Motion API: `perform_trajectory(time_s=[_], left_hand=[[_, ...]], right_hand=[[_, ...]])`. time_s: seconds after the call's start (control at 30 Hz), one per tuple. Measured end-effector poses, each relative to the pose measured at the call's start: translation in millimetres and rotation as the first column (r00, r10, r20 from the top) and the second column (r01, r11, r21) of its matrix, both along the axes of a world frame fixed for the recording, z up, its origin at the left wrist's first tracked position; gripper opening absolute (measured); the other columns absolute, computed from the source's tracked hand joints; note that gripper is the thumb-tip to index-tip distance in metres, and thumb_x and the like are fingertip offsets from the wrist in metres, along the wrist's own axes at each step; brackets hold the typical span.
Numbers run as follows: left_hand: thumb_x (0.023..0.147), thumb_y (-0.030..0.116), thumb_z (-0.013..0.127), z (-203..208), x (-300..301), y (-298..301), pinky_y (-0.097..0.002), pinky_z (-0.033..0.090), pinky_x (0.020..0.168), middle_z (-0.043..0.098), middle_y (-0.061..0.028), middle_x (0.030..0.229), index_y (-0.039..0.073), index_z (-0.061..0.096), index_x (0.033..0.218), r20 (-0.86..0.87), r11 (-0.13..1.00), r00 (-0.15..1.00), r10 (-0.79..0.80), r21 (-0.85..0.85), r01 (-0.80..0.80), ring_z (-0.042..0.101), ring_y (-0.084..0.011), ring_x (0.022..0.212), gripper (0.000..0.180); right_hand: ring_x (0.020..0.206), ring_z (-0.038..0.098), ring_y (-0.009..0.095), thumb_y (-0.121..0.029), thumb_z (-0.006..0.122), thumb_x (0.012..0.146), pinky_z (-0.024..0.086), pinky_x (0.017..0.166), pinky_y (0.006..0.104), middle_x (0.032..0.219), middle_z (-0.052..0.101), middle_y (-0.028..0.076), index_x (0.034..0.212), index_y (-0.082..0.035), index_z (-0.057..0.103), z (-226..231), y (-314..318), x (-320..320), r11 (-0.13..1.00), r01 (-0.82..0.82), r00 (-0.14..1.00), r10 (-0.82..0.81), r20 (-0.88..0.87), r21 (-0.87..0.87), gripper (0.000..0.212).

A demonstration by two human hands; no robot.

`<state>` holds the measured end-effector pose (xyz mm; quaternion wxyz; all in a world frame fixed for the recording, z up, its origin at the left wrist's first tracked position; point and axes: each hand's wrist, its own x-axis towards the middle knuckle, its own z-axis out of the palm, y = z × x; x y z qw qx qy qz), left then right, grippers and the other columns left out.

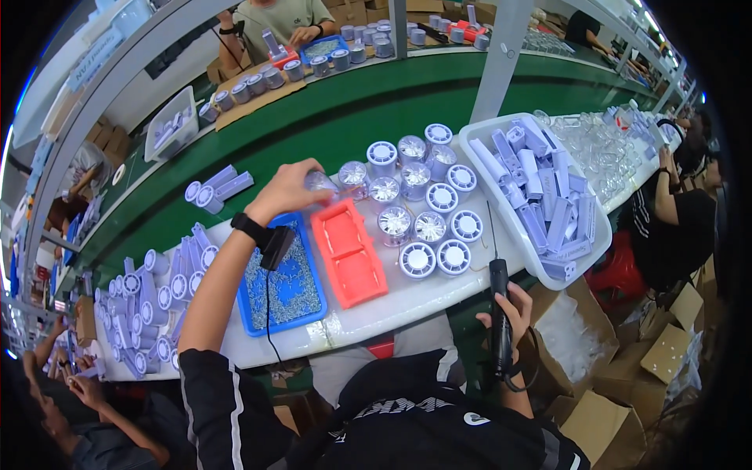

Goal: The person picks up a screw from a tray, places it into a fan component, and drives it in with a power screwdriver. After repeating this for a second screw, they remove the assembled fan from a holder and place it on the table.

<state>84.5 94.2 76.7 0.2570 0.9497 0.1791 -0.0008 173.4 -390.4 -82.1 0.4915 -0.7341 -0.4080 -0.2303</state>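
My left hand [288,188] is closed round a small fan head [319,182], just beyond the far end of a red two-pocket fixture [345,251]. Its fingers partly cover the fan head. In my right hand [513,315] is a black electric screwdriver [500,301], its long thin bit pointing away from me and its cord hanging by the wrist. A blue tray [319,309] of small screws lies under my left forearm. Right of the fixture stand several round fan heads [393,223], some with clear fronts and blades up, others showing lilac vented caps.
A white bin [599,243] holds lilac handles [540,188]. Clear plastic parts [587,149] lie beyond it. Assembled handheld fans [149,309] crowd the table's left; several handles [223,186] rest on the green conveyor [290,129]. Cardboard boxes [603,415] stand at right. Another person [286,19] works opposite.
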Motion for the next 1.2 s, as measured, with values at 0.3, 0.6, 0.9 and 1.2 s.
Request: perform_trajectory(time_s=[0.3, 0.6, 0.9, 1.2], left_hand=[[0.082, 0.023, 0.087, -1.8, -56.8, -57.4, -0.0336, 0.058, 0.09, 0.067, -0.0163, 0.123, 0.003, 0.053, 0.124, 0.332, 0.921, 0.924, 0.187, -0.386, -0.048, 0.069, -0.0262, 0.112, 0.057], [0.093, 0.006, 0.071, -3.4, -71.1, -105.2, -0.0401, 0.056, 0.102, 0.054, -0.0146, 0.141, 0.013, 0.042, 0.148, 0.146, 0.427, 0.924, 0.353, -0.904, -0.02, 0.062, -0.026, 0.125, 0.062], [0.097, -0.001, 0.063, 0.8, -62.9, -120.0, -0.047, 0.056, 0.104, 0.054, -0.0153, 0.138, 0.016, 0.037, 0.152, 0.113, 0.07, 0.805, 0.583, -0.994, 0.089, 0.062, -0.0274, 0.122, 0.063], [0.097, 0.013, 0.072, -28.2, -62.1, -118.0, -0.039, 0.054, 0.1, 0.062, -0.0119, 0.128, 0.011, 0.046, 0.138, 0.378, 0.657, 0.794, 0.476, -0.753, -0.036, 0.066, -0.027, 0.114, 0.049]], right_hand=[[0.115, 0.065, 0.036, -0.027, 0.089, 0.081, 0.052, 0.099, 0.0407, 0.131, 0.063, 0.023, 0.128, 0.002, 0.066, 14.3, 13.9, 40.6, 0.998, 0.008, 0.998, -0.012, -0.063, -0.061, 0.06], [0.119, 0.065, 0.04, -0.022, 0.091, 0.078, 0.052, 0.102, 0.0422, 0.136, 0.063, 0.022, 0.13, 0.0, 0.067, 23.6, 32.7, 46.2, 0.998, 0.052, 0.971, -0.06, -0.233, -0.04, 0.061], [0.143, 0.044, 0.036, -0.044, 0.095, 0.07, 0.034, 0.12, 0.0463, 0.159, 0.04, 0.023, 0.157, 0.002, 0.034, 13.8, 7.6, 17.0, 0.993, -0.089, 0.953, 0.063, -0.298, -0.072, 0.116], [0.136, 0.05, 0.028, -0.045, 0.092, 0.076, 0.046, 0.109, 0.0417, 0.156, 0.039, 0.017, 0.161, -0.002, 0.026, -5.9, -20.9, -21.5, 0.932, 0.024, 0.723, 0.234, -0.65, 0.363, 0.115]])
